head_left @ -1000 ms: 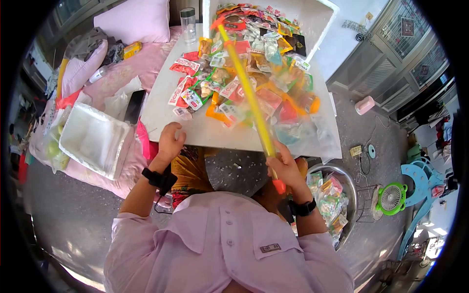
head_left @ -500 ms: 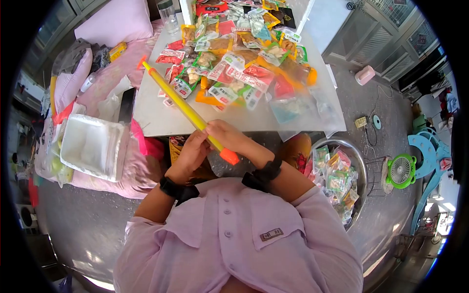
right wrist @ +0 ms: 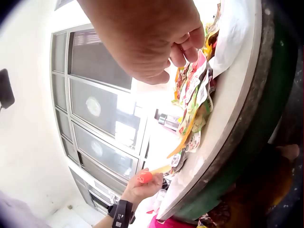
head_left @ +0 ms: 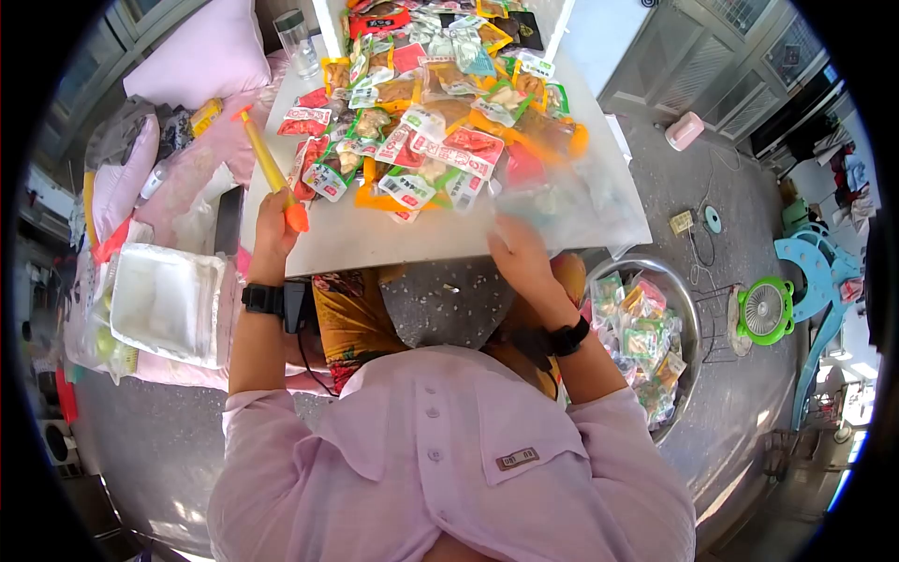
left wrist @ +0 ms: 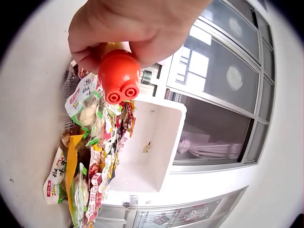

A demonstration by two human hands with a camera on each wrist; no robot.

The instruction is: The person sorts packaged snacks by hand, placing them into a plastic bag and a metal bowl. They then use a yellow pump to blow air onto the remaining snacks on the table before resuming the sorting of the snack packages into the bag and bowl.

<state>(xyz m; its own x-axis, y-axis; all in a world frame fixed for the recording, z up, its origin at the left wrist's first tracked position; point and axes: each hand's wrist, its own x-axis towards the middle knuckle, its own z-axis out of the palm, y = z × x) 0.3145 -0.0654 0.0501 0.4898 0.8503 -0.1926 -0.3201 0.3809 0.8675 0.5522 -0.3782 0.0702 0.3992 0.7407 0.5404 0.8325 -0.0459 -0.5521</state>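
Note:
A yellow tube with orange ends (head_left: 266, 161) is in my left hand (head_left: 272, 232), at the table's left front edge. The fingers wrap round it close to its orange tip, which has two small nozzles on its end face in the left wrist view. My right hand (head_left: 521, 255) is blurred over the front edge, its fingers loosely bent with nothing seen between them in the right wrist view. Just beyond it lie a clear plastic bag (head_left: 571, 201) and sealed food packets (head_left: 440, 155), heaped across the table (head_left: 351, 239).
A white foam box (left wrist: 159, 128) with packets stands at the table's back. To the right on the floor is a metal basin (head_left: 691, 361) full of packets. An emptied-looking foam tray (head_left: 159, 309) lies on the pink bed at left, and a glass bottle (head_left: 298, 47) stands back left.
The yellow tube went from the right hand, through both hands in front of the body, to the left hand at the left. The right hand moved away from it to the right.

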